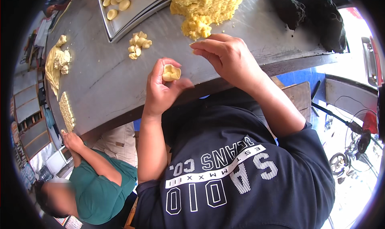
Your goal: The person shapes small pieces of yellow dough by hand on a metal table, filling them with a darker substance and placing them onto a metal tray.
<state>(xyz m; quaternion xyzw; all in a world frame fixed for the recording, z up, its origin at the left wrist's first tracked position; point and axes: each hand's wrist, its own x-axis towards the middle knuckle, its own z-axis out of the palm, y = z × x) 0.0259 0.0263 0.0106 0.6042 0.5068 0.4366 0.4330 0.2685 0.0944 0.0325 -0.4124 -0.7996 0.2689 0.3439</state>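
Note:
My left hand (157, 90) is curled around a small cup-shaped piece of pale dough (171, 73), its hollow facing up, over the table's near edge. The thumb is blurred by motion. To its right, my right hand (230, 56) is raised with thumb and fingers drawn together. Yellow specks show at the fingertips, but whatever lies between them is too small to make out. Just beyond this hand sits a big crumbly yellow mass (214, 6), loose crumbs at its near end. A little heap of pale dough pieces (139, 44) lies beyond my left hand.
A metal tray (110, 26) of round dough pieces stands at the far side of the grey table (100, 74). Black lumpy material (317, 18) lies far right. At left are a dough lump (56, 66), flat scored dough (66, 112) and a co-worker in green (100, 185).

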